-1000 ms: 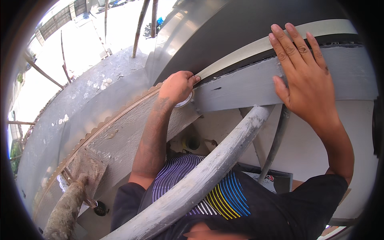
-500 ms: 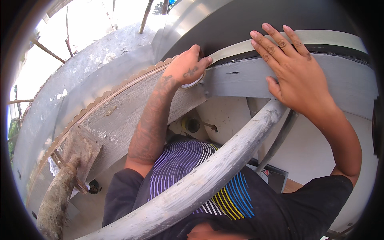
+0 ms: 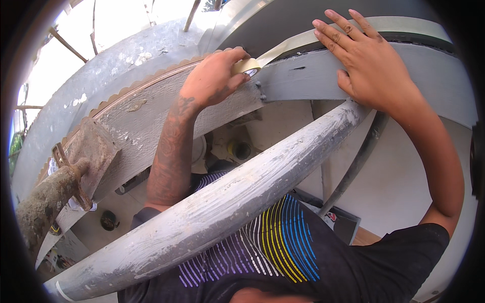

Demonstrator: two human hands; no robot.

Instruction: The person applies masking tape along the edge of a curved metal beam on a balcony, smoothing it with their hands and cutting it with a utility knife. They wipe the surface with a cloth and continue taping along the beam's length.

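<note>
My left hand [image 3: 212,76] grips a roll of pale masking tape [image 3: 247,66] between thumb and fingers, at the left end of the grey-painted ledge [image 3: 298,81]. From the roll a strip of tape [image 3: 298,41] runs right along the lower edge of a dark curved panel [image 3: 288,20]. Under my right hand [image 3: 366,60] the strip passes, with the fingers spread flat over it and the thumb apart against the ledge. A black gap line [image 3: 424,43] shows below the tape at the right. Near the roll, part of the strip stands away from the edge.
A thick whitish pole [image 3: 217,202] crosses in front of my chest. Another rough pole [image 3: 45,202] with a clamp and plate [image 3: 93,146] stands at left. Behind the rough wall top [image 3: 146,101] lies a scalloped brown trim [image 3: 126,83]. Below, a dark pot [image 3: 109,220] sits on the floor.
My left hand has pulled back left with the tape roll, which now shows more fully. The right hand stays spread on the strip. The view has shifted slightly.
</note>
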